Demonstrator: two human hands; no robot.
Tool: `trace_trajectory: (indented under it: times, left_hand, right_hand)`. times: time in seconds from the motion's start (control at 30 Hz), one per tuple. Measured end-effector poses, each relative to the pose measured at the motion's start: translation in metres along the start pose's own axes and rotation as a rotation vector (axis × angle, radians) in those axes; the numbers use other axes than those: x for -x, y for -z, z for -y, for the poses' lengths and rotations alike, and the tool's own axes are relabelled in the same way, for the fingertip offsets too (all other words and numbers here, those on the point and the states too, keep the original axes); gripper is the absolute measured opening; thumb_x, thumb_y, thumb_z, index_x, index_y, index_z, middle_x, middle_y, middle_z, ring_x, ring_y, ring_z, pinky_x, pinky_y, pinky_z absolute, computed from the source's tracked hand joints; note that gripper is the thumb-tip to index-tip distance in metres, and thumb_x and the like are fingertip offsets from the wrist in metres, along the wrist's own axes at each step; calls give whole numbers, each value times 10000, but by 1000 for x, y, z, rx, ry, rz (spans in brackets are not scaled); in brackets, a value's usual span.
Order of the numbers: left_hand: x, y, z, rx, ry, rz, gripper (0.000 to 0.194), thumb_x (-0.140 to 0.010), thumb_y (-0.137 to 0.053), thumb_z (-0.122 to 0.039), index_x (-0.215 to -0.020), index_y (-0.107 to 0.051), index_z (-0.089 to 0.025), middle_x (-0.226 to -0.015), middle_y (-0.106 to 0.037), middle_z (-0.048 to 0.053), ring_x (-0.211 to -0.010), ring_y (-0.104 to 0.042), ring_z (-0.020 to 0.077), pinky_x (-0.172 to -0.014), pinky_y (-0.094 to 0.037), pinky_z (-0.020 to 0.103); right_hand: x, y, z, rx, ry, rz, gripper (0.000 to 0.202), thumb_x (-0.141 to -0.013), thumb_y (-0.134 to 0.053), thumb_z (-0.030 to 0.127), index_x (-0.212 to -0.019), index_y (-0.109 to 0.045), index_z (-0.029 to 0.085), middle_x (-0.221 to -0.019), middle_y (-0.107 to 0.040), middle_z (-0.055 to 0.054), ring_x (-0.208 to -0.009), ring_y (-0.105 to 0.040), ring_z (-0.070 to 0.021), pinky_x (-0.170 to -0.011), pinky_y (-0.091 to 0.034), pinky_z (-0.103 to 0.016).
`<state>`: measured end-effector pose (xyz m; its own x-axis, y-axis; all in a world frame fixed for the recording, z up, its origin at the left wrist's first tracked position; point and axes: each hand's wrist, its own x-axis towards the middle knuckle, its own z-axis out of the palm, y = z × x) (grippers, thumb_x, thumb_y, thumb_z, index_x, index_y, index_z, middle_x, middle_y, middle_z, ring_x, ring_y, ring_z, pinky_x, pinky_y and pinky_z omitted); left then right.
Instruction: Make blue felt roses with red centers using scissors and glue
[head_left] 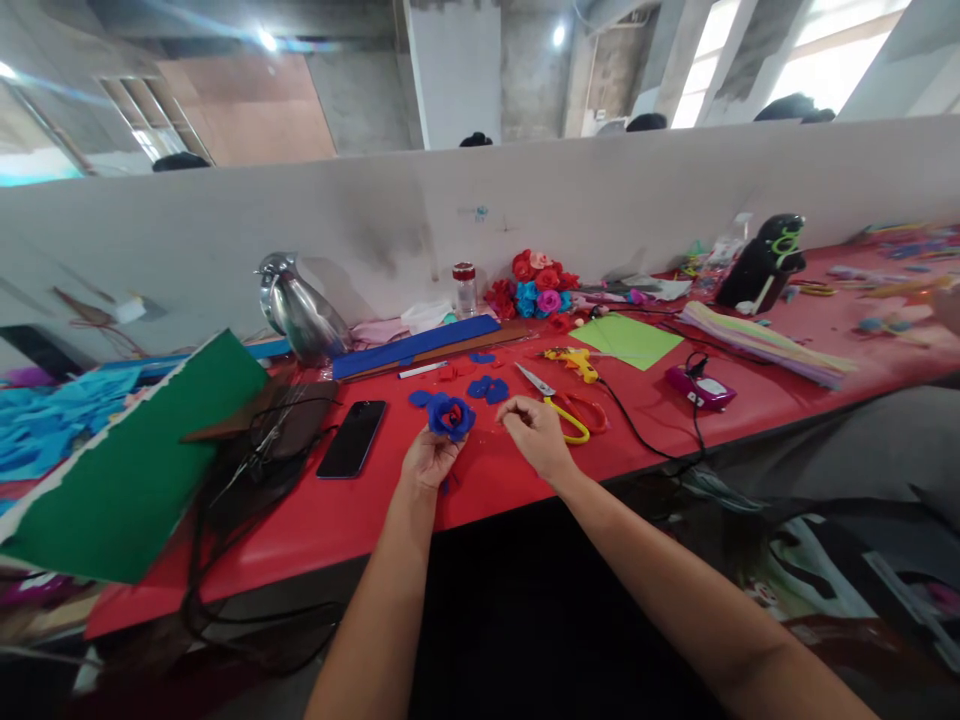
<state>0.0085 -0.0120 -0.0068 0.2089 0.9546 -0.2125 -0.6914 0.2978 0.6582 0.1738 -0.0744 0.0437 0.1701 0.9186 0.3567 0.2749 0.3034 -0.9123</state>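
My left hand (433,457) grips a handmade flower (451,418) from below, with blue outer petals around a red centre. Close by on the right, my right hand (536,432) is closed, thumb and fingers pressed together; whatever may be between them cannot be made out. Loose blue petals (487,389) lie on the red table just beyond the flower. Beside my right hand are scissors (564,405) with yellow and red handles, their blades spread. A yellow glue gun (571,362) rests farther back, its black cord running right.
A phone (352,440) and a green sheet (142,470) lie to the left. Along the back stand a steel jug (300,305), a glass jar (465,290) and a bunch of paper-like flowers (544,282). A purple power socket (699,388) and a light green sheet (630,340) are on the right.
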Motion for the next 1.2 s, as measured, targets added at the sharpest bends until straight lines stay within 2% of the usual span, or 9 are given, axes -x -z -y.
trace_trajectory:
  times: [0.2, 0.3, 0.43, 0.57, 0.73, 0.87, 1.0, 1.13, 1.2]
  left_hand:
    - [10, 2, -5, 30, -29, 51, 80, -677, -704, -133, -686, -661, -200, -727, -696, -1, -743, -660, 172, -769, -541, 355]
    - [15, -1, -6, 52, -50, 69, 92, -701, -714, -215, -638, -648, -210, -685, -676, -15, -705, -639, 155, -757, -533, 347]
    - [17, -4, -6, -11, -122, 88, 186, -740, -687, -265, -578, -609, -218, -608, -609, -42, -654, -603, 127, -727, -513, 311]
    - [14, -1, -6, -48, -124, 98, 158, -692, -734, -241, -587, -620, -214, -626, -622, -33, -672, -605, 135, -711, -508, 290]
    - [10, 5, -4, 23, -82, 74, 136, -675, -761, -192, -613, -640, -205, -652, -655, -19, -700, -623, 146, -733, -512, 281]
    - [9, 1, -3, 72, -62, 62, 86, -714, -737, -189, -666, -666, -187, -694, -690, 1, -706, -643, 151, -762, -515, 284]
    - [6, -4, -3, 145, -60, 3, 88, -783, -646, -121, -742, -674, -193, -719, -709, 4, -741, -669, 164, -740, -523, 302]
    - [-2, -3, -2, 191, -64, -116, 231, -777, -561, 9, -656, -619, -179, -662, -686, -12, -633, -640, 116, -676, -519, 264]
    - [-5, 0, -2, 191, -63, -132, 247, -761, -561, 32, -630, -591, -175, -609, -650, -31, -575, -606, 91, -673, -522, 252]
  right_hand:
    - [7, -13, -6, -249, -146, 89, 256, -723, -596, 336, -899, -727, 204, -701, -688, -12, -553, -553, -122, -552, -453, -252]
    - [13, -17, -4, -327, -177, 120, 254, -701, -655, 386, -853, -731, 197, -688, -679, -10, -528, -520, -109, -536, -436, -250]
    - [20, -23, 2, -316, -171, 154, 312, -783, -581, 474, -731, -679, 183, -637, -626, -5, -569, -529, -117, -557, -425, -250]
    - [23, -32, 9, -281, -91, 87, 208, -756, -624, 401, -773, -633, 194, -732, -653, -15, -674, -581, -140, -624, -458, -251]
    - [24, -37, 19, -111, 19, 22, 104, -766, -580, 292, -764, -630, 201, -693, -659, -4, -621, -583, -132, -592, -448, -245]
    - [21, -35, 23, -158, 52, -33, 105, -764, -584, 300, -741, -616, 202, -685, -658, -2, -626, -597, -135, -606, -460, -250]
    - [15, -28, 19, -285, -37, -60, 128, -744, -618, 327, -720, -595, 203, -631, -614, 19, -572, -558, -120, -564, -435, -243]
    - [10, -25, 10, -422, -225, -74, 210, -774, -586, 376, -660, -546, 204, -560, -569, 37, -513, -512, -104, -527, -404, -238]
    - [9, -29, 6, -452, -308, -51, 175, -769, -590, 319, -651, -549, 197, -578, -581, 37, -510, -507, -93, -524, -391, -231]
